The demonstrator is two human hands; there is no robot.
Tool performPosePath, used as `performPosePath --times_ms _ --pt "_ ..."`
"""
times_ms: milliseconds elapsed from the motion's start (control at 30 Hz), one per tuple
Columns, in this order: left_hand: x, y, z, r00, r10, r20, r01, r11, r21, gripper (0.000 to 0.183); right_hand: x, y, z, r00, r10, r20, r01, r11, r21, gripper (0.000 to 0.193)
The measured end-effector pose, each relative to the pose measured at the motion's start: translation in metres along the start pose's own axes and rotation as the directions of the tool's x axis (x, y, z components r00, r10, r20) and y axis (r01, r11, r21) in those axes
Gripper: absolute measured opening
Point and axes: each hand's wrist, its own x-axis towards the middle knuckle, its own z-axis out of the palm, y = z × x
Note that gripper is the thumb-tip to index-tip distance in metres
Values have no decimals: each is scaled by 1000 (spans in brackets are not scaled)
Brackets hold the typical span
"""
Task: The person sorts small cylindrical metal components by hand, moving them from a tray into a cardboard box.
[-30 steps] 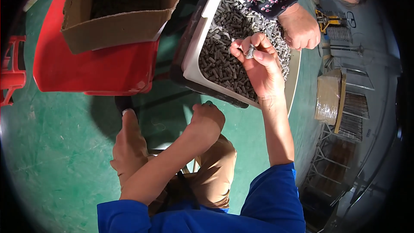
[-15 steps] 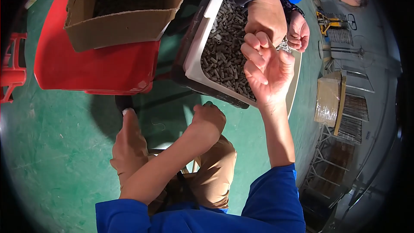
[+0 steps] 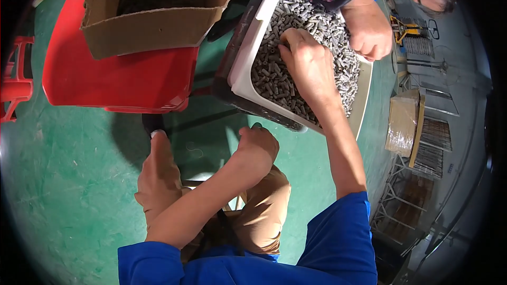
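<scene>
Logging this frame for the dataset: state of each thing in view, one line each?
Right hand: palm down, fingers in the parts.
Left hand: closed fist, off the bin, above the knee.
White bin: tilted, nearly full.
Small grey cylindrical parts: loose heap.
Cardboard box: open, flaps up, sitting on the red crate.
Co-worker's hand: resting on the parts.

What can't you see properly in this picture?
Head view, the only one:
- Right hand fingertips: buried in the grey pieces, so any grasp is hidden.
- Left hand: closed fist hides its palm.
- Cardboard box contents: too dark.
- White tray far end: covered by another person's hand.
</scene>
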Motion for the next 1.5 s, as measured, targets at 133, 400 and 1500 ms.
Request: performPosePath --times_ms 133,400,1500 --pt "-4 -6 5 999 14 -41 -14 1000 22 24 -9 -3 -5 951 232 205 -305 806 508 6" --pt "-4 -3 5 997 17 -74 -16 1000 19 25 -7 0 -22 870 170 464 -485 119 866 13" --pt "1 0 1 999 -29 18 28 999 38 29 -8 0 4 978 -173 -117 179 982 51 8"
